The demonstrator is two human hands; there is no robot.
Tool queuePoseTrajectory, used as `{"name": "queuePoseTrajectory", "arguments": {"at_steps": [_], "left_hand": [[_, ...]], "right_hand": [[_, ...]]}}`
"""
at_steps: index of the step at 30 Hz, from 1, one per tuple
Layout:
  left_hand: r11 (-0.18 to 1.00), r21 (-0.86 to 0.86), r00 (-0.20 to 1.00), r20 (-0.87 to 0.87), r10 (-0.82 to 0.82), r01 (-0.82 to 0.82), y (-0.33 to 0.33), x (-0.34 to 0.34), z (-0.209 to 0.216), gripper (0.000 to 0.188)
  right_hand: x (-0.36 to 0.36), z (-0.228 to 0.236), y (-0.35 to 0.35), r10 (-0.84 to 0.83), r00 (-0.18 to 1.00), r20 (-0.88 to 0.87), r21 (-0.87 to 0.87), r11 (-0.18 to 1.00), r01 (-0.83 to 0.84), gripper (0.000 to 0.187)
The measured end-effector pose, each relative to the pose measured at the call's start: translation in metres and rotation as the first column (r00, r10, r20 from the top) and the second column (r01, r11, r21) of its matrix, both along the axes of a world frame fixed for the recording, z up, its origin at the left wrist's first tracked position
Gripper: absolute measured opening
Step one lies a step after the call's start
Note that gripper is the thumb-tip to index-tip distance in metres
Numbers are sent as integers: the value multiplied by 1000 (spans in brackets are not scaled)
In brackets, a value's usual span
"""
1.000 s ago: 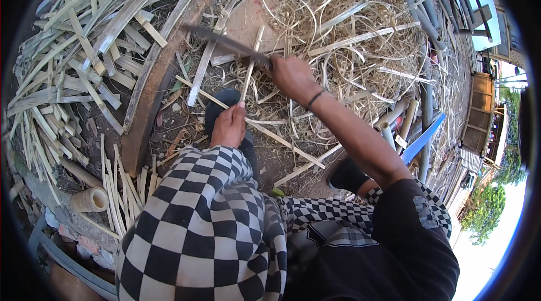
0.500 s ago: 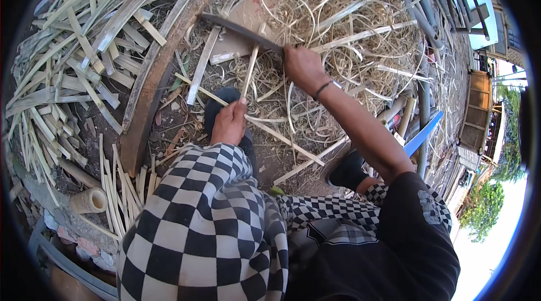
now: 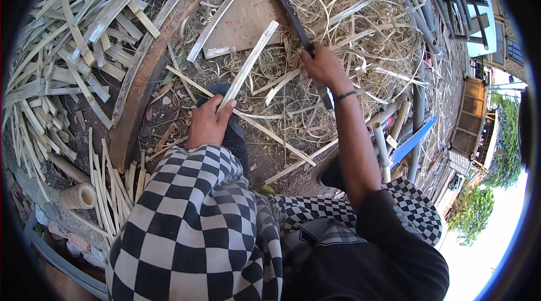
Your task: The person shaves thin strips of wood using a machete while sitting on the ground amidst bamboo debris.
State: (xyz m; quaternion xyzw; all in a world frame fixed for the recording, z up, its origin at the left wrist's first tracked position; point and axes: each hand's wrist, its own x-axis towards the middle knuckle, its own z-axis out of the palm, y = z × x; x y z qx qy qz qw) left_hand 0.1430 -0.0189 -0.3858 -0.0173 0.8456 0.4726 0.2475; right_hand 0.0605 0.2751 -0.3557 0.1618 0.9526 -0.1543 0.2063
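My left hand (image 3: 209, 125), by my dark shoe, is closed around the lower end of a pale bamboo strip (image 3: 252, 61). The strip slants up and to the right, its broad face showing. To the right of it, my right hand (image 3: 327, 69) grips a long dark-bladed knife (image 3: 288, 10). The blade points up and slightly left, apart from the strip, and the handle's end shows below my wrist. A thinner bamboo strip (image 3: 270, 135) runs across the ground behind my left hand. Under the blade lies a flat brownish board (image 3: 242, 22).
Curled bamboo shavings (image 3: 360, 25) cover the ground at top right. A heap of split strips (image 3: 62, 70) lies left, behind a wooden beam (image 3: 132, 104). A blue saw blade (image 3: 414, 142) and bamboo poles (image 3: 381, 149) are at right. A cut bamboo tube (image 3: 79, 195) lies lower left.
The knife has swung from lying across the bamboo strip to pointing upward, away from it. My right hand moved right and slightly down. The strip now turns its broad face up.
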Motion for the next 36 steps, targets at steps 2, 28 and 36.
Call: {"name": "queuePoseTrajectory", "arguments": {"at_steps": [2, 28, 36], "left_hand": [[999, 39, 980, -195, 26, -19, 0, 1, 0, 32], [869, -65, 842, -221, -492, 491, -67, -84, 99, 28], [855, -42, 847, -123, -517, 516, -65, -91, 99, 34]], "right_hand": [[15, 26, -19, -113, 994, 2, -69, 991, 113, 43], [46, 96, -36, 568, 823, 8, -562, 683, -466, 26], [51, 95, -48, 506, 847, -160, -383, 760, -526, 24]]}}
